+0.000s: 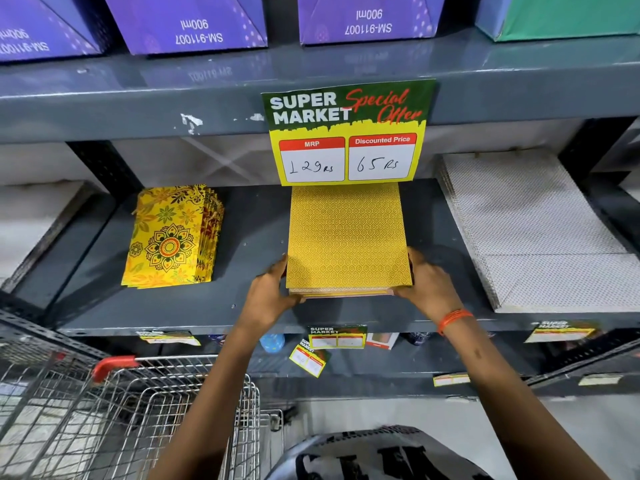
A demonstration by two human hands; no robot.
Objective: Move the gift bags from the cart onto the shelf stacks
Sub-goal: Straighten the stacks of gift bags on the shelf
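Observation:
A stack of flat yellow gift bags with a small diamond pattern [346, 237] lies on the grey shelf [249, 237], in the middle. My left hand [270, 289] grips the stack's near left corner. My right hand [427, 284], with an orange band at the wrist, grips its near right corner. To the left lies a stack of yellow floral gift bags [169, 237]. At the right lies a stack of white dotted gift bags [533, 230]. The wire cart [138, 410] with a red handle stands at the lower left; its inside looks bare.
A "Super Market Special Offer" price sign [348, 133] hangs from the upper shelf edge, over the far end of the middle stack. Purple boxes [187, 22] and a green box [568, 15] sit on the upper shelf. Small price tags [337, 337] hang below.

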